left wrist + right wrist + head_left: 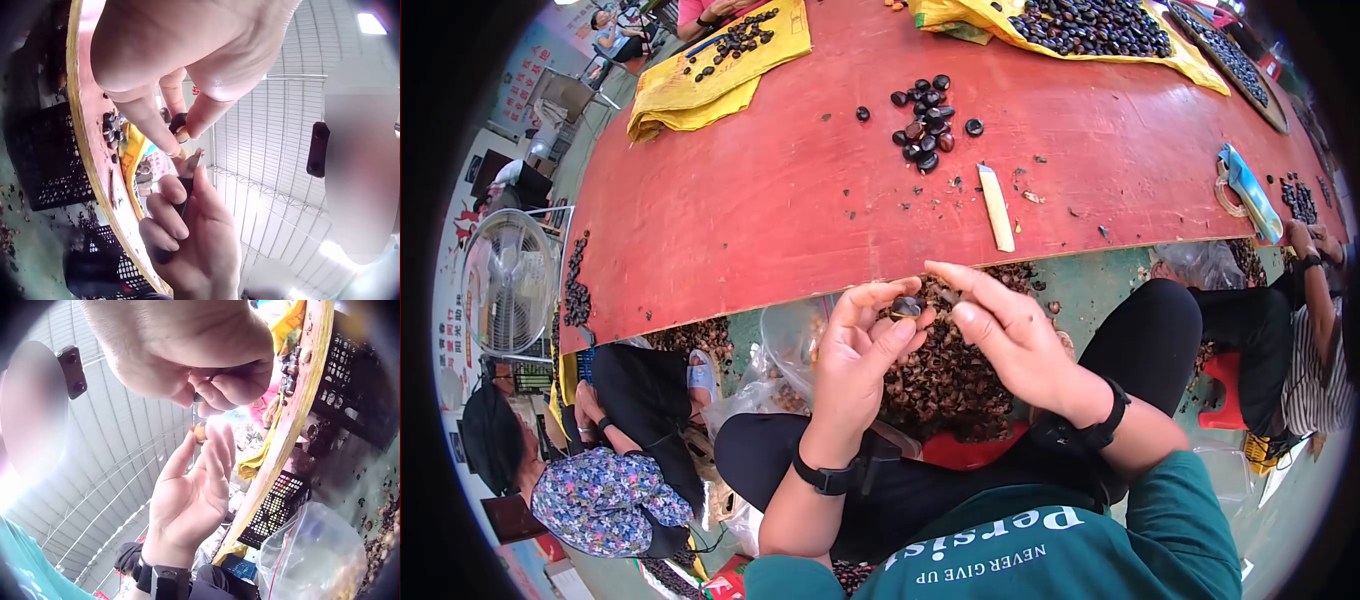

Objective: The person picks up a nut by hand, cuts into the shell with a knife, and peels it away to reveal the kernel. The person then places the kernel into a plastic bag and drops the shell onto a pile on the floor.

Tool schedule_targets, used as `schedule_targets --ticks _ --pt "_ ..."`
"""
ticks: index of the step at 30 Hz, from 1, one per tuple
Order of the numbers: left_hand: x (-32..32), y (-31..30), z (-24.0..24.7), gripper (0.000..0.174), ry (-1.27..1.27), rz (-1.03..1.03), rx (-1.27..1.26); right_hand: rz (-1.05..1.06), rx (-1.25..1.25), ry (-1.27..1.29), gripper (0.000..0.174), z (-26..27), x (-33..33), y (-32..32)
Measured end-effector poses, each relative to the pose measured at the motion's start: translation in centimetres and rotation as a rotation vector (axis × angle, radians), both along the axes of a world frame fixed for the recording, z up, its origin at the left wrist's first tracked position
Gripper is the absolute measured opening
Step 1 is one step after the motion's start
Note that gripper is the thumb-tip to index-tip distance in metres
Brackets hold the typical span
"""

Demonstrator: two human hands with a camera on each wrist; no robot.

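In the head view my left hand [855, 345] pinches a dark, shiny nut [907, 306] between thumb and fingers, just past the table edge. My right hand [1025, 340] is beside it, fingers pointing toward the nut. The left wrist view shows my right hand [197, 240] curled round the black handle [185, 195] of a small knife, its short blade [195, 160] near the left fingertips. A brownish face of the nut [200, 432] shows in the right wrist view, held by my left hand [190, 500]. Whether the blade touches the nut, I cannot tell.
On the red table [780, 200] lie a pile of dark nuts [925, 125], a cream strip [996, 208] and yellow sacks [785, 40]. Brown shells [950, 385] are heaped below the hands. A clear bag [790, 335] is at the left; people sit on both sides.
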State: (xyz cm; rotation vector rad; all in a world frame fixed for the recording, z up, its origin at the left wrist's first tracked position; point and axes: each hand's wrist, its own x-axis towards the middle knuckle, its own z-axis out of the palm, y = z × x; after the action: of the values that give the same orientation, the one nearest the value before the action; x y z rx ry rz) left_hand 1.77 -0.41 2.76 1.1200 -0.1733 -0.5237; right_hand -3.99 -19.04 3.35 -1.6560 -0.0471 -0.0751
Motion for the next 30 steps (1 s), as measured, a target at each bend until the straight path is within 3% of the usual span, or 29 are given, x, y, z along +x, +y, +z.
schedule_targets --ticks 7,18,21,25,30 --pt "0.1 0.4 -1.3 0.030 0.045 0.074 -0.067 0.036 -0.107 -0.148 0.050 -1.2 -0.1 1.3" --pt "-0.3 -0.2 -1.4 0.026 -0.028 0.094 -0.004 -0.025 -0.153 -0.183 0.045 -1.2 -0.1 1.6" --pt "-0.4 -0.6 -2.0 0.025 -0.194 0.151 0.025 -0.073 -0.165 -0.209 0.043 -1.8 -0.1 2.0" --pt "-0.9 -1.3 -1.8 0.028 -0.207 0.225 0.059 -0.078 -0.226 -0.082 0.041 -0.4 -0.7 2.1" --pt "-0.6 -0.5 -2.4 0.030 -0.356 0.195 0.143 -0.066 -0.087 -0.125 0.037 -1.1 -0.6 2.3"
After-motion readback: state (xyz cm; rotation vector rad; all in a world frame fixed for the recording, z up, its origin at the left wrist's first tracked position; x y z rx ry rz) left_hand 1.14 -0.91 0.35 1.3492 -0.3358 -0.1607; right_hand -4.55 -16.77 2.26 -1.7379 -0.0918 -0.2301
